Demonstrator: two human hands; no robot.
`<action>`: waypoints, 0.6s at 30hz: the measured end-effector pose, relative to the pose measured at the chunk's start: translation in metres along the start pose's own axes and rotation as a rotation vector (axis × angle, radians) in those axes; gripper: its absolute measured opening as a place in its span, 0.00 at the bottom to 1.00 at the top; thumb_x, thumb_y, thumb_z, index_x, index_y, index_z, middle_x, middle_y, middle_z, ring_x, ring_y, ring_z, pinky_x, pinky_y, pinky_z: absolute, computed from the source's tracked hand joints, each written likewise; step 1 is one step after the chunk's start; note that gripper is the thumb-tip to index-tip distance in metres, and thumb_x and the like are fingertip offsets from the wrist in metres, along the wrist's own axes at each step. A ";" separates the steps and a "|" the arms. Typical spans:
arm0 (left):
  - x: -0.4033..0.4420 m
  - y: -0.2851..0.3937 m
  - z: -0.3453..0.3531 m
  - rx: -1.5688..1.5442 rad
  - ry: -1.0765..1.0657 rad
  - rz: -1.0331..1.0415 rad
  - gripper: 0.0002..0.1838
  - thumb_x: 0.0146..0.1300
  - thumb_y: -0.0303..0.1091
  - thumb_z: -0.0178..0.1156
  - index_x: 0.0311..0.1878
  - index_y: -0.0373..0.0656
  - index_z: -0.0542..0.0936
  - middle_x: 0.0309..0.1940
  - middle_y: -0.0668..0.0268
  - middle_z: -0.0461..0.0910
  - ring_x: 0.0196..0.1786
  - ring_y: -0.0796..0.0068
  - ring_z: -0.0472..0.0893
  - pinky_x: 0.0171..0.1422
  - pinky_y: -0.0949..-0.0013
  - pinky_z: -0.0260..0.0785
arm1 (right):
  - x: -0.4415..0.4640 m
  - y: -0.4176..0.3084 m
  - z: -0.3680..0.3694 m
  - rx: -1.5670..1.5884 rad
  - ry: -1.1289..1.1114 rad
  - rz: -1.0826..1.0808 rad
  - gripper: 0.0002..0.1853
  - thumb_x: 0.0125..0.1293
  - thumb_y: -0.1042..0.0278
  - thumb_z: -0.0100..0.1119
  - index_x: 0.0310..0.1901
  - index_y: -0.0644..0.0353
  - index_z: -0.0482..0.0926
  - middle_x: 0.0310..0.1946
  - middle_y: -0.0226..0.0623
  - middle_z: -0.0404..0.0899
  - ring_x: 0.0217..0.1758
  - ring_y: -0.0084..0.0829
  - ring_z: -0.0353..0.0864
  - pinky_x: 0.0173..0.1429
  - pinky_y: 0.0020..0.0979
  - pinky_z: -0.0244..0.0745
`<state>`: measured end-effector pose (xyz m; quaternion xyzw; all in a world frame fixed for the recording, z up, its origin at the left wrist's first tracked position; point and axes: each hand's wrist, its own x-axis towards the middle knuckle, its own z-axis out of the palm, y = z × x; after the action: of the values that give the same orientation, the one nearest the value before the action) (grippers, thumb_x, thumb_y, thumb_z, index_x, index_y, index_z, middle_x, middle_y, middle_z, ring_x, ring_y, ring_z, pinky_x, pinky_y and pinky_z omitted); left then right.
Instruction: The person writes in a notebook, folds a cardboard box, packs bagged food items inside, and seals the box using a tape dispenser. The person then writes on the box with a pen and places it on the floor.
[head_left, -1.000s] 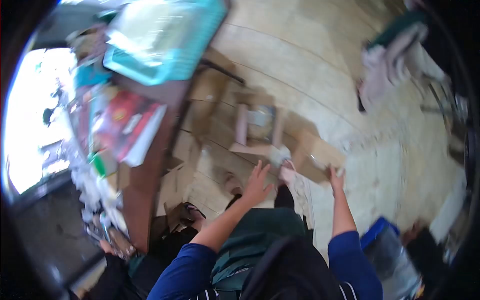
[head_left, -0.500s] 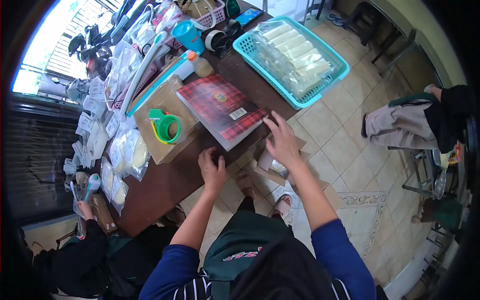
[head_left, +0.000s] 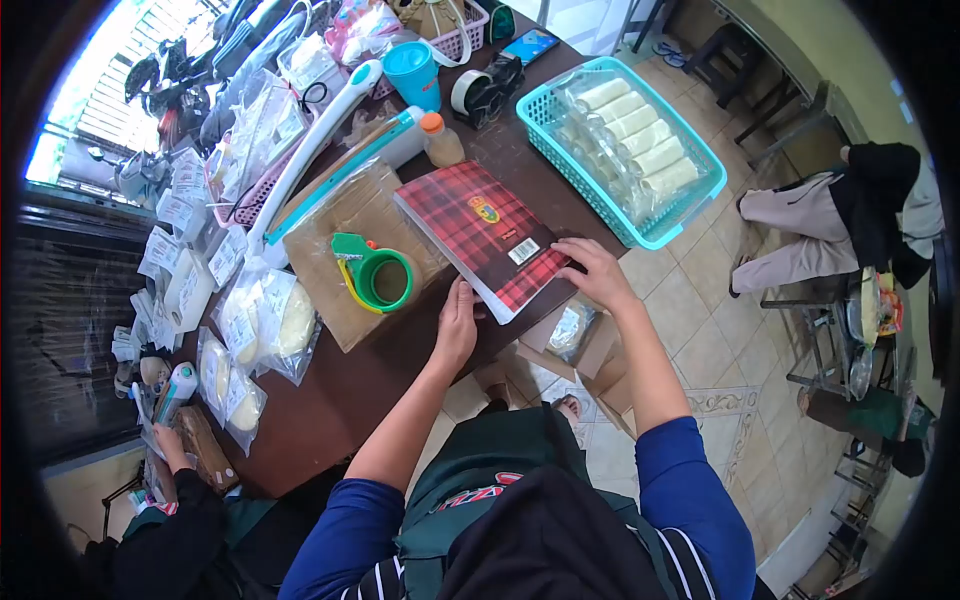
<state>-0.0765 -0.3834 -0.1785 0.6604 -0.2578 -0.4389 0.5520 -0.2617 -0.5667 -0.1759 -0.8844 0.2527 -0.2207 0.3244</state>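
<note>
A red-and-black plaid book (head_left: 485, 225) with a crest and a barcode label lies on the dark brown table (head_left: 330, 400). At its near left edge is my left hand (head_left: 457, 330), fingers extended close together, thumb apart. My right hand (head_left: 600, 275) rests its outstretched fingertips on the book's near right corner. Neither hand is wrapped around the book. Left of the book, a green tape dispenser (head_left: 383, 280) sits on a brown cardboard box (head_left: 330, 225). Behind the book stands a small bottle with an orange cap (head_left: 442, 142).
A turquoise basket (head_left: 655, 240) holds bagged pale rolls at the table's right edge. Bagged white items (head_left: 290, 318) and a long white sealer-like bar (head_left: 315, 145) lie left. An open carton (head_left: 600, 370) is on the floor below. Other people are at left and right.
Both my hands have moved in to the book's near edges, the right fingertips now on its corner. The view has shifted, so the table's things appear slightly further right.
</note>
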 end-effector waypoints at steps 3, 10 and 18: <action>0.006 -0.009 -0.015 0.263 0.175 0.036 0.28 0.73 0.49 0.35 0.65 0.35 0.62 0.55 0.56 0.73 0.55 0.67 0.74 0.54 0.66 0.68 | 0.000 0.000 0.005 0.062 0.152 -0.019 0.16 0.57 0.71 0.60 0.48 0.57 0.77 0.41 0.41 0.79 0.44 0.43 0.78 0.50 0.33 0.74; -0.018 0.037 -0.035 0.726 0.108 0.119 0.17 0.62 0.36 0.55 0.50 0.37 0.75 0.47 0.54 0.76 0.53 0.55 0.74 0.52 0.63 0.69 | -0.030 0.006 0.038 0.281 0.398 0.444 0.09 0.67 0.72 0.48 0.44 0.66 0.76 0.23 0.36 0.78 0.27 0.19 0.76 0.32 0.26 0.71; -0.009 0.028 -0.035 1.303 0.114 0.812 0.16 0.49 0.31 0.59 0.45 0.44 0.78 0.55 0.64 0.69 0.62 0.65 0.65 0.60 0.60 0.60 | -0.073 -0.006 0.033 0.671 0.583 0.687 0.13 0.70 0.66 0.48 0.35 0.67 0.76 0.22 0.32 0.79 0.24 0.19 0.77 0.29 0.22 0.73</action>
<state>-0.0467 -0.3657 -0.1488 0.7275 -0.6575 0.0733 0.1820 -0.2982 -0.5046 -0.2107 -0.5019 0.5216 -0.4060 0.5578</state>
